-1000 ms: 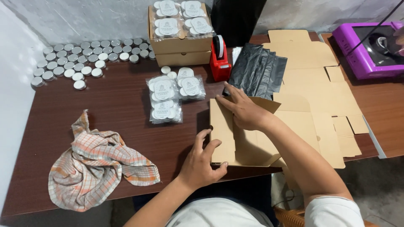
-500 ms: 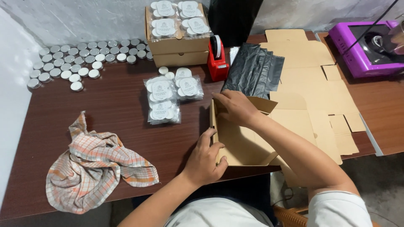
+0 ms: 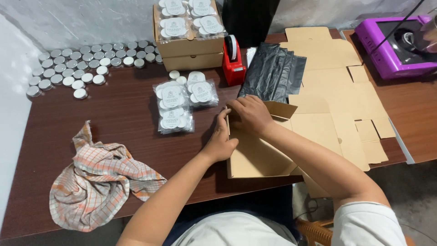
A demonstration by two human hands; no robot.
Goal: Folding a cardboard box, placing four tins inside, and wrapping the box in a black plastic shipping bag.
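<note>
A brown cardboard box (image 3: 257, 157), half folded, lies on the dark wooden table (image 3: 118, 118) in front of me. My left hand (image 3: 221, 141) presses flat against the outside of its raised left wall. My right hand (image 3: 249, 114) grips the far left corner of that wall from inside, fingers curled over the edge. A folded corner flap (image 3: 281, 109) stands up just right of my right hand.
Flat box blanks (image 3: 337, 86) and black plastic bags (image 3: 273, 73) lie to the right. Clear packets of round white items (image 3: 175, 107), a red tape dispenser (image 3: 233, 61), stacked boxes (image 3: 189, 50), several small silver tins (image 3: 75, 66), a checked cloth (image 3: 98, 175) and a purple machine (image 3: 396, 43) surround it.
The box's left wall has been folded upright. My left hand slid from the near left corner up along the wall. My right hand moved left onto the wall's far corner.
</note>
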